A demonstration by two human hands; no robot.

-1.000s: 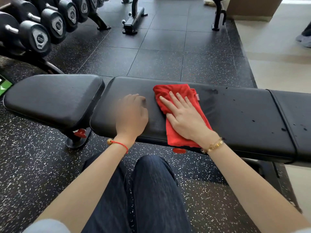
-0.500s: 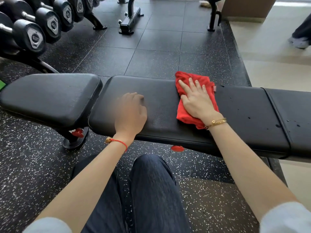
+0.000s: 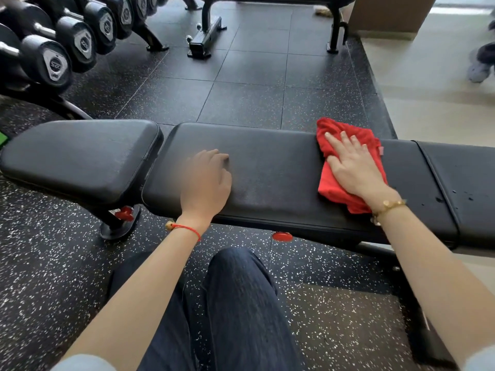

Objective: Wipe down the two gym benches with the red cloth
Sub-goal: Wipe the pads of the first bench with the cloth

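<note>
A long black padded gym bench (image 3: 276,170) runs across the view in front of me, with a separate seat pad (image 3: 80,153) at its left end. The red cloth (image 3: 332,183) lies on the bench's right part. My right hand (image 3: 353,167) presses flat on the cloth with straight, spread fingers. My left hand (image 3: 206,183) rests on the middle of the bench pad, fingers loosely bent, holding nothing. Small dark drops dot the pad further right (image 3: 466,194).
A rack of black dumbbells (image 3: 56,62) stands at the far left. A second black bench frame (image 3: 206,36) sits on the rubber floor behind. A person's shoe (image 3: 479,68) is on the pale floor at the right. My knees are below the bench.
My right hand has slid the red cloth to the right along the bench. My left hand has stayed in place on the pad.
</note>
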